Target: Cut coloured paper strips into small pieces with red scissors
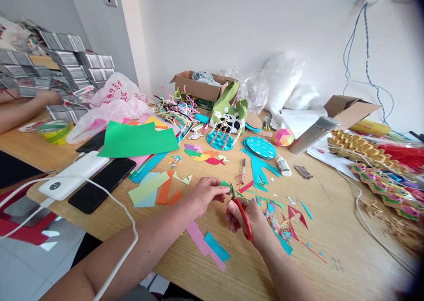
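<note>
My left hand (204,196) pinches a small green paper piece (226,184) just above the wooden table (334,230). My right hand (250,217) is closed around red-handled scissors (244,217), whose blades point up into the green piece. Both hands meet near the table's front middle. Coloured paper scraps (285,219) lie right of my right hand. Pink and blue strips (208,245) lie under my wrists.
Green and mixed paper sheets (139,139), a black phone (99,184) and a white power bank (74,175) with cable lie at left. Paper fish (205,153), a panda craft (228,124), glue bottle (283,165), metal flask (313,135) and boxes stand behind. Another person's arm (23,108) rests far left.
</note>
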Available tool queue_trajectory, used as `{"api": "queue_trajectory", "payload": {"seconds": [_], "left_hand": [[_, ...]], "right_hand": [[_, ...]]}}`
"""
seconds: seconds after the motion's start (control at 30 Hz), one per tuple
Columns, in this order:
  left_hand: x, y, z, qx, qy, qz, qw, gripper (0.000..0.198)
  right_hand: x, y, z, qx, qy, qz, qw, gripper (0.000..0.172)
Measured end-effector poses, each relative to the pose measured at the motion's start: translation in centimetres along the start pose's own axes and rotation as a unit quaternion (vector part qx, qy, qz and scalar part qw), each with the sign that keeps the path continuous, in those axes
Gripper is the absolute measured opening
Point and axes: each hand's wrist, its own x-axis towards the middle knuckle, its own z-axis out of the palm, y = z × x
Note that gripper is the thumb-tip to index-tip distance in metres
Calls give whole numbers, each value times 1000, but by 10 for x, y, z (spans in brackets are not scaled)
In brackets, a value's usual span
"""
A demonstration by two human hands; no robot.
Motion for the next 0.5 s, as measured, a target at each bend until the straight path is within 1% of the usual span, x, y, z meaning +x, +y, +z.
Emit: {"api": "queue_trajectory", "payload": {"seconds": [0.17, 0.4, 0.5], "left_hand": [[0, 0, 0, -19, -7, -8, 1000, 24], [-1, 1, -1, 3, -28, -12, 1000, 20], [-1, 1, -1, 5, -26, -14, 1000, 20]], "right_hand": [[-1, 0, 0, 8, 3, 3, 1000, 39], [0, -2, 1, 2, 0, 7, 1000, 42], [-1, -4, 1, -5, -1, 4, 1000, 43]]}}
